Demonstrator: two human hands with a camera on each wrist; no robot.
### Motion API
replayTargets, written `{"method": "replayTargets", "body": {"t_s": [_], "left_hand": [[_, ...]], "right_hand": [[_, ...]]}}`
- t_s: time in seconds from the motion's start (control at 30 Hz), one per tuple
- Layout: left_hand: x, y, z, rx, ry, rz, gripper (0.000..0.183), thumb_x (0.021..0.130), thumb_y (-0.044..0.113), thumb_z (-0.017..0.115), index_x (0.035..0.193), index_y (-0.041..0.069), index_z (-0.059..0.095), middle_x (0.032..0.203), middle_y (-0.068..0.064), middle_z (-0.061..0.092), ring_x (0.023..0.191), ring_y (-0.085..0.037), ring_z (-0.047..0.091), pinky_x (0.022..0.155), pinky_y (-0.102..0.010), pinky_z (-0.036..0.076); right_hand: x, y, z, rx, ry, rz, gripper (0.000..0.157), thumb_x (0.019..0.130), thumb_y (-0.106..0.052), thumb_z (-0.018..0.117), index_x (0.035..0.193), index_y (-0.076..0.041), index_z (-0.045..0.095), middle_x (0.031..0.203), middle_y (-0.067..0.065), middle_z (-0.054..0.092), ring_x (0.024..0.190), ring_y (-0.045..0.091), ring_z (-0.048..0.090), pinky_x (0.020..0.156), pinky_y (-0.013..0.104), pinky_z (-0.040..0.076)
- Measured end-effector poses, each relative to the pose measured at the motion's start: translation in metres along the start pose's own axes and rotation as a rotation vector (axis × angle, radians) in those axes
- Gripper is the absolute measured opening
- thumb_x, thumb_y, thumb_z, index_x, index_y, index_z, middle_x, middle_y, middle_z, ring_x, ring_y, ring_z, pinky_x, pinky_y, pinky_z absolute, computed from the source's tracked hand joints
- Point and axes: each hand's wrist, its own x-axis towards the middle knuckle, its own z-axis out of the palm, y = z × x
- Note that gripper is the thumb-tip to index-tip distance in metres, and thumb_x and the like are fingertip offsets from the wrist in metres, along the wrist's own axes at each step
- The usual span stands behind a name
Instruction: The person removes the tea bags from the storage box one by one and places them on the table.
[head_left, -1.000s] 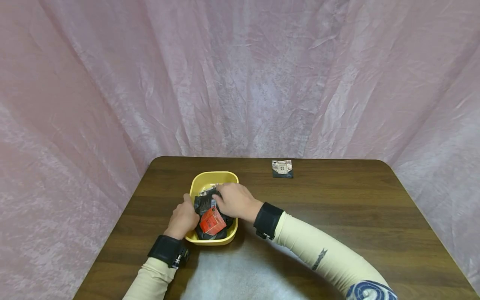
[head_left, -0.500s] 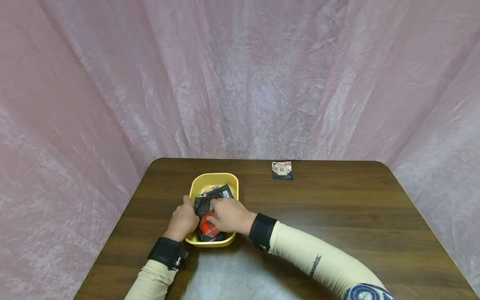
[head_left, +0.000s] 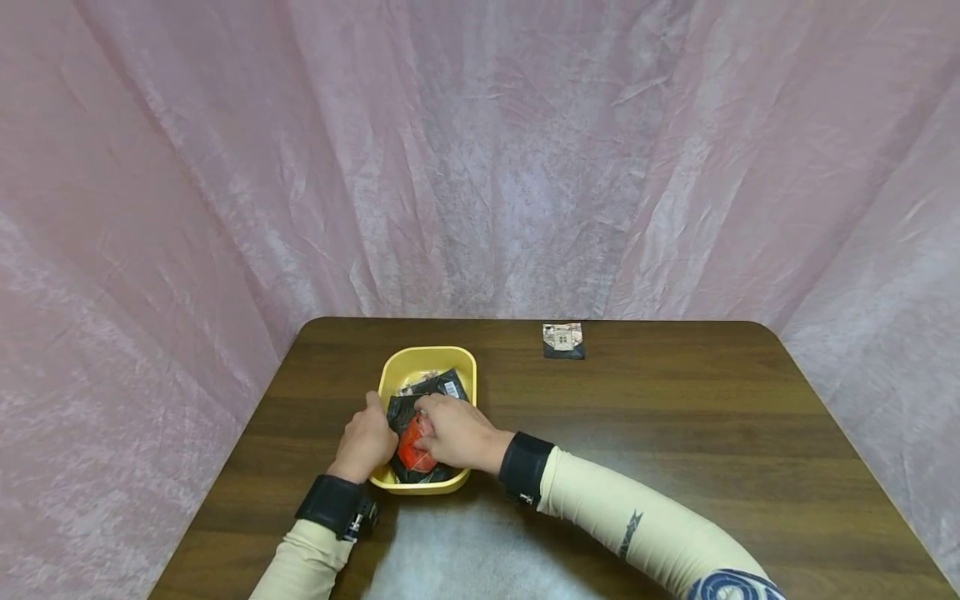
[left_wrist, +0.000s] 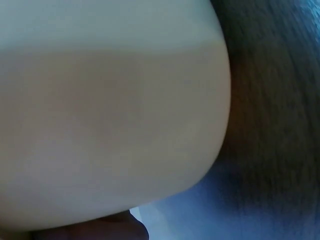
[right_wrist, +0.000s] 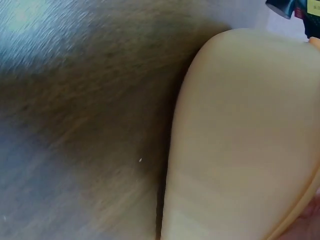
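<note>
A yellow plastic basin (head_left: 465, 360) stands on the left part of the table, holding several black packets (head_left: 442, 384) and a red packet (head_left: 414, 446). My left hand (head_left: 365, 442) grips its left rim, fingers curled over the edge. Inside the basin, my right hand (head_left: 457, 433) pinches the red packet between thumb and fingers, and the packet looks bent. Part of the packets is hidden under that hand. A large pale, blurred surface fills much of both wrist views, and the fingertips are mostly out of sight there.
Toward the back edge of the brown wooden table (head_left: 675, 400) lies one flat packet (head_left: 563, 341) with a pale picture and a dark lower band. Behind the table hangs a pink curtain (head_left: 480, 167). A whitish glare shows on the tabletop's front.
My right hand has shifted nearer, from the black packets at the back of the basin to the red packet, uncovering a black packet's barcode. My left hand stays on the rim.
</note>
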Motion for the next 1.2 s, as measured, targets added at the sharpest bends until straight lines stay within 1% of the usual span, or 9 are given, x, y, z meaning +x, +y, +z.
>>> {"method": "replayTargets", "body": {"t_s": [0.07,0.17,0.23,0.3,0.5,0.73,0.9,1.03,1.2], "left_hand": [[0.0000,-0.0002,0.0001,0.003,0.008,0.008,0.055,0.089,0.006,0.064,0.136,-0.005,0.037,0.105,-0.031,0.067,0.084,-0.038,0.067,0.065,-0.044,0.052],[0.0007,-0.0004,-0.0001,0.003,0.003,0.006,0.059,0.090,0.006,0.065,0.139,-0.005,0.035,0.108,-0.032,0.068,0.086,-0.039,0.067,0.066,-0.045,0.053],[0.0008,-0.0001,-0.0005,0.001,-0.003,0.002,0.060,0.090,0.006,0.066,0.141,-0.005,0.034,0.110,-0.032,0.067,0.087,-0.038,0.067,0.066,-0.045,0.053],[0.0015,-0.0003,-0.0003,-0.003,-0.010,-0.005,0.061,0.091,0.005,0.066,0.142,-0.005,0.033,0.110,-0.032,0.067,0.087,-0.037,0.067,0.066,-0.044,0.054],[0.0020,-0.0008,0.0001,-0.004,-0.012,-0.011,0.059,0.091,0.005,0.065,0.140,-0.005,0.034,0.109,-0.031,0.066,0.087,-0.036,0.067,0.065,-0.042,0.054],[0.0022,-0.0002,0.0004,-0.014,-0.026,-0.017,0.064,0.092,0.004,0.066,0.144,-0.006,0.032,0.112,-0.032,0.065,0.087,-0.036,0.067,0.065,-0.042,0.054],[0.0018,-0.0002,0.0005,-0.006,-0.014,-0.011,0.060,0.091,0.005,0.066,0.140,-0.005,0.034,0.110,-0.031,0.066,0.087,-0.037,0.067,0.066,-0.043,0.054],[0.0021,-0.0010,0.0009,0.002,-0.001,-0.003,0.058,0.090,0.005,0.066,0.138,-0.005,0.036,0.108,-0.031,0.067,0.087,-0.037,0.067,0.067,-0.045,0.054],[0.0029,-0.0003,0.0009,-0.009,-0.014,-0.013,0.058,0.091,0.004,0.065,0.140,-0.005,0.034,0.108,-0.031,0.066,0.086,-0.037,0.066,0.066,-0.043,0.054]], "right_hand": [[0.0005,-0.0011,-0.0005,0.063,-0.008,0.009,0.055,0.095,-0.030,0.080,0.141,-0.008,0.062,0.115,0.002,0.073,0.100,0.011,0.067,0.089,0.026,0.056],[0.0016,-0.0014,-0.0010,0.146,-0.017,0.013,0.054,0.095,-0.026,0.080,0.142,-0.007,0.061,0.097,-0.003,0.069,0.085,0.007,0.062,0.078,0.022,0.052],[0.0024,-0.0006,-0.0013,0.175,-0.022,0.005,0.052,0.095,-0.024,0.079,0.141,-0.008,0.062,0.086,-0.006,0.064,0.077,0.005,0.057,0.071,0.020,0.048],[0.0026,0.0004,-0.0010,0.188,-0.025,0.004,0.050,0.095,-0.023,0.079,0.140,-0.008,0.062,0.083,-0.008,0.062,0.074,0.004,0.056,0.069,0.020,0.046],[0.0026,0.0026,-0.0010,0.218,-0.028,0.005,0.047,0.096,-0.021,0.078,0.138,-0.009,0.061,0.086,-0.005,0.064,0.075,0.004,0.057,0.068,0.019,0.047],[0.0018,0.0038,-0.0006,0.236,-0.032,-0.004,0.046,0.096,-0.019,0.078,0.138,-0.009,0.061,0.087,-0.004,0.066,0.075,0.004,0.058,0.068,0.019,0.048],[0.0007,0.0043,-0.0016,0.244,-0.032,-0.009,0.046,0.097,-0.019,0.077,0.138,-0.008,0.061,0.087,-0.004,0.066,0.075,0.004,0.058,0.068,0.020,0.048],[-0.0001,0.0039,-0.0022,0.246,-0.030,-0.014,0.047,0.098,-0.019,0.076,0.141,-0.009,0.059,0.092,-0.003,0.068,0.078,0.004,0.059,0.071,0.019,0.049],[0.0001,0.0037,-0.0069,0.282,-0.021,-0.011,0.045,0.099,-0.015,0.072,0.141,-0.009,0.059,0.096,-0.001,0.073,0.079,0.003,0.061,0.073,0.018,0.051]]}}
